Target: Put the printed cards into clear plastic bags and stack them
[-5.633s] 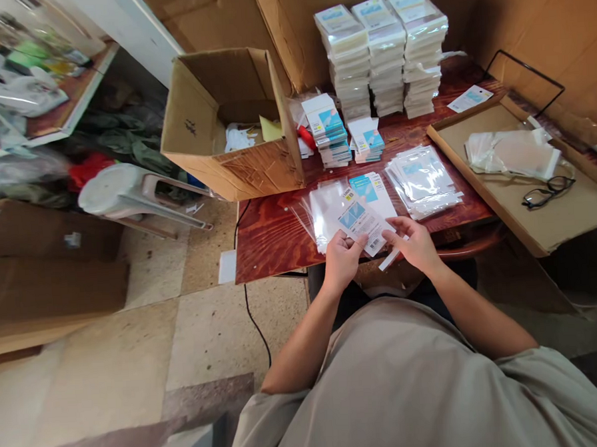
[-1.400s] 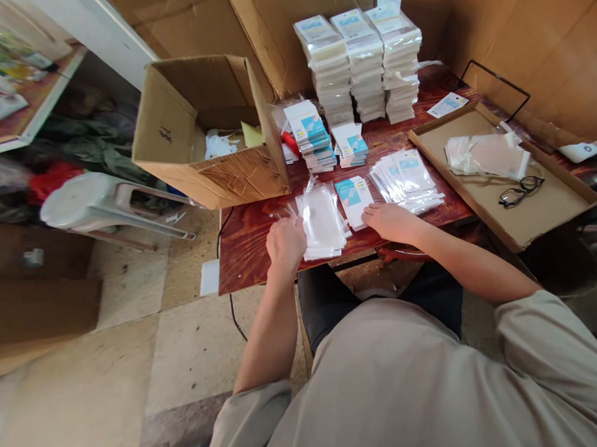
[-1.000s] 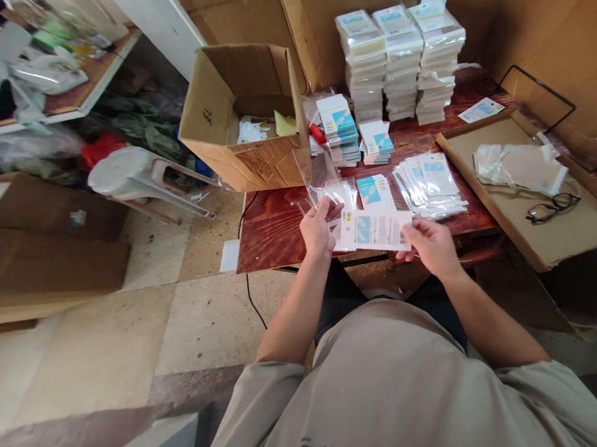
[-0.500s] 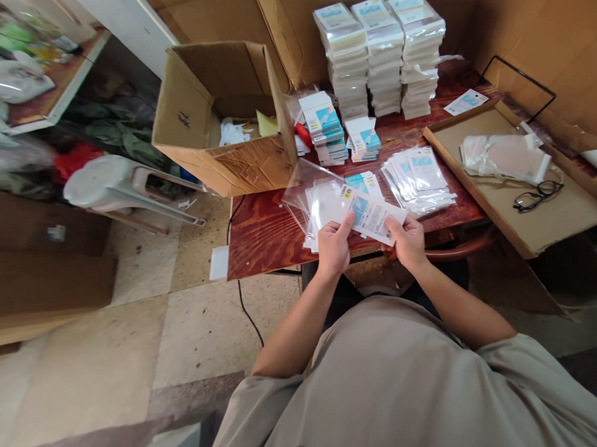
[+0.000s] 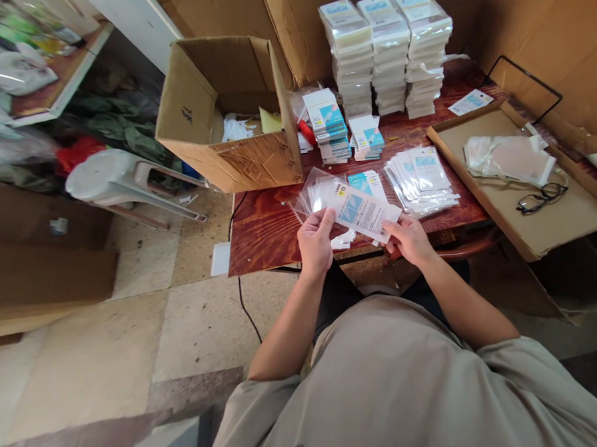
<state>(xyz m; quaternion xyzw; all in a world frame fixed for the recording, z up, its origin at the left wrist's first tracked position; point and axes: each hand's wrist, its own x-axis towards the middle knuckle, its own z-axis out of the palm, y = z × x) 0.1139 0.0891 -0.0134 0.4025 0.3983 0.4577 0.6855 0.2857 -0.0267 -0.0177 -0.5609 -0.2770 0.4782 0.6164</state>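
Card point(image 5: 365, 212), one end between right fingers point(image 5: 397, 229)

Hands point(image 5: 316, 246), two; held printed card point(image 5: 360, 210), one; held clear sleeve point(image 5: 318, 182), one. Tall stacks of bagged cards point(image 5: 350, 61), three, units per stack too many to tell. Shorter piles of unbagged cards point(image 5: 327, 123) behind, two; nearer pile of cards point(image 5: 370, 182), one. Spread pile of filled sleeves point(image 5: 420, 180), one, contents not countable; pile of clear sleeves point(image 5: 343, 240), one, partly hidden. Loose card point(image 5: 471, 102) at the far right, one. Deep open carton point(image 5: 235, 167), one; shallow cardboard tray point(image 5: 516, 235), one, containing bundle of sleeves point(image 5: 509, 152), one, and eyeglasses point(image 5: 542, 199), one pair. Black wire frame point(image 5: 528, 81), one. White stool point(image 5: 96, 177), one. Red-brown worktable point(image 5: 261, 232), one.
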